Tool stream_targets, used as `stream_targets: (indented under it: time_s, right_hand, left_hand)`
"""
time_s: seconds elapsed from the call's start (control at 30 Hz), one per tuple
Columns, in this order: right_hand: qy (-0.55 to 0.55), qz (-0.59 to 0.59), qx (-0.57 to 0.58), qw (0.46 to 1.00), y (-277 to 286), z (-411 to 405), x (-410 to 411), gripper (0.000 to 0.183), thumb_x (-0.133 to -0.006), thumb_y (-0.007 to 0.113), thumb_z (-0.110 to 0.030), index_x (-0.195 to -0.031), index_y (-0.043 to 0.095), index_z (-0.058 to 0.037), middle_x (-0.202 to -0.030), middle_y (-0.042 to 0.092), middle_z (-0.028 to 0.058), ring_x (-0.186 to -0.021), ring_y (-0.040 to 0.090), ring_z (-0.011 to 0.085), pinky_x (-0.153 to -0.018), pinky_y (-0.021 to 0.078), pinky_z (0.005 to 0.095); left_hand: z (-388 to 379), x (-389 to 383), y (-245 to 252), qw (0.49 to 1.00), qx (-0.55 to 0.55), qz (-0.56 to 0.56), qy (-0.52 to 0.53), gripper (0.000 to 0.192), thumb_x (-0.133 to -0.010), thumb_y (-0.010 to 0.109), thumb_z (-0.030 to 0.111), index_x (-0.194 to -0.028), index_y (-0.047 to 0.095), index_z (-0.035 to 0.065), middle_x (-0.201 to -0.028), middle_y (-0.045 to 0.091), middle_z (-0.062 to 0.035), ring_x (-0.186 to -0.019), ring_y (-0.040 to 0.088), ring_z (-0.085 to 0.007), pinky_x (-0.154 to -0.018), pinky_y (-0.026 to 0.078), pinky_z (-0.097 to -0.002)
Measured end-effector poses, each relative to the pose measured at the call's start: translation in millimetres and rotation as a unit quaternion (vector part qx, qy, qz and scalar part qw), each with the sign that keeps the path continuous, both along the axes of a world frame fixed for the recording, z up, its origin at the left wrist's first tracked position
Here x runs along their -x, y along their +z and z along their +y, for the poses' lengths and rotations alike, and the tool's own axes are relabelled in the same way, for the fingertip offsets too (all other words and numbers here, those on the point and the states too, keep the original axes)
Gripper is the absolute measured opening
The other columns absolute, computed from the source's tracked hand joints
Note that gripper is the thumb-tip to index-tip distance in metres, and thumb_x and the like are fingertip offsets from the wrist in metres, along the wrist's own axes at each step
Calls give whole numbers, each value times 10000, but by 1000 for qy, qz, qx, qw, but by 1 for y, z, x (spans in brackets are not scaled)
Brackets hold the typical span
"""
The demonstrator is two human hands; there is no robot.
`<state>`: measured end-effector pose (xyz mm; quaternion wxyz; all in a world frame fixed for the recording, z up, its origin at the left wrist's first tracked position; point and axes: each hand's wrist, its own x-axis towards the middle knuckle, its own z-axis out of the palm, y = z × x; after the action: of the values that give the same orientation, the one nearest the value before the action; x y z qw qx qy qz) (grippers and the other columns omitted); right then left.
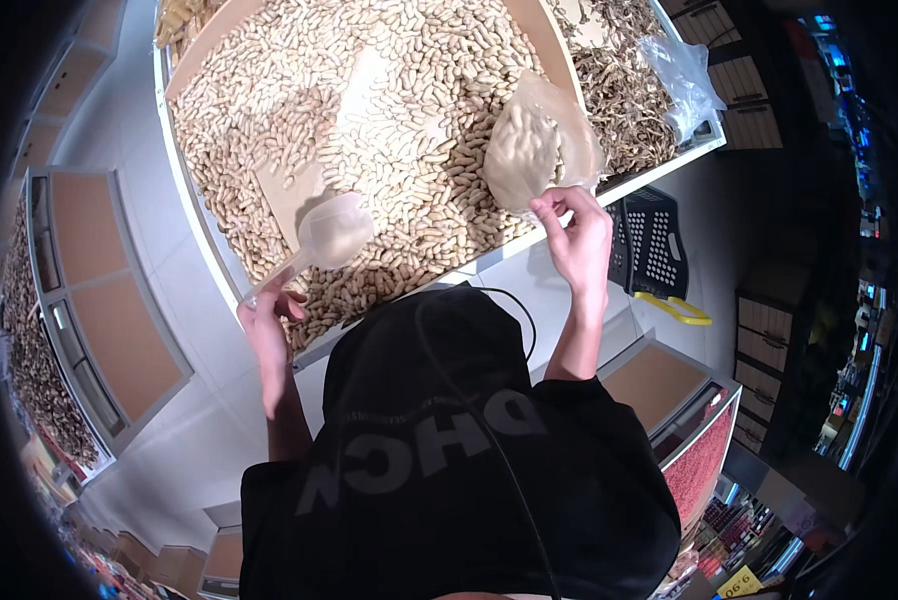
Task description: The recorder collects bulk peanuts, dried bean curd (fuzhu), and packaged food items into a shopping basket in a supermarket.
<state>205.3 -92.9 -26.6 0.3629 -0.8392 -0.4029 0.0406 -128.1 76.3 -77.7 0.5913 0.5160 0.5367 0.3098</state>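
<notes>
Unshelled peanuts [411,172] fill a large bin in front of me. My left hand [270,311] grips the handle of a translucent plastic scoop [336,231] over the bin's near left part; I cannot make out any peanuts in the scoop. With its thumb and fingers, my right hand [576,225] pinches the edge of a clear plastic bag [522,154]. The bag has some peanuts in it and rests on the pile near the bin's right side.
A curved tan divider [566,64] separates the peanuts from dark dried goods [625,97], where another plastic bag [681,82] lies. A black basket [655,244] with a yellow handle stands on the floor at right. More bins stand at far left and lower right.
</notes>
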Motion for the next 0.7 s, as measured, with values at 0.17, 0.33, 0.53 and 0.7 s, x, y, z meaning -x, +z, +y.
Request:
stream_targets:
  time_s: [0.17, 0.33, 0.53, 0.7]
  right_hand:
    - [67, 97, -70, 991, 3, 7, -28, 114, -811, 744, -144, -836, 685, -50, -709, 603, 23, -629, 545, 125, -553, 391, 255]
    - [-59, -74, -64, 993, 4, 20, -89, 169, -824, 719, -214, -902, 722, -64, -963, 593, 118, -946, 553, 272, -844, 434, 376]
    - [33, 3, 154, 987, 9, 28, -105, 325, -789, 700, -306, -1023, 723, -81, -979, 681, 153, -885, 666, 324, -808, 512, 397]
    - [79, 35, 185, 979, 15, 23, -116, 403, -762, 662, -140, -1150, 662, -31, -877, 678, 126, -770, 663, 296, -749, 515, 395]
  left_hand:
    - [-19, -19, -28, 997, 62, -16, 32, 385, -900, 509, 251, -1021, 672, -76, -514, 544, -64, -546, 597, -177, -485, 392, -242]
    - [-48, -35, -58, 986, 135, -69, 76, 442, -909, 498, 316, -1063, 651, -69, -500, 490, -49, -555, 596, -179, -472, 382, -248]
    - [-62, -41, -79, 981, 75, -132, 124, 438, -936, 471, 315, -980, 654, -80, -507, 509, -67, -456, 482, -162, -490, 432, -259]
    - [-70, -49, -97, 960, 113, -163, 195, 442, -944, 453, 345, -982, 643, -53, -529, 548, -72, -472, 499, -136, -474, 399, -240]
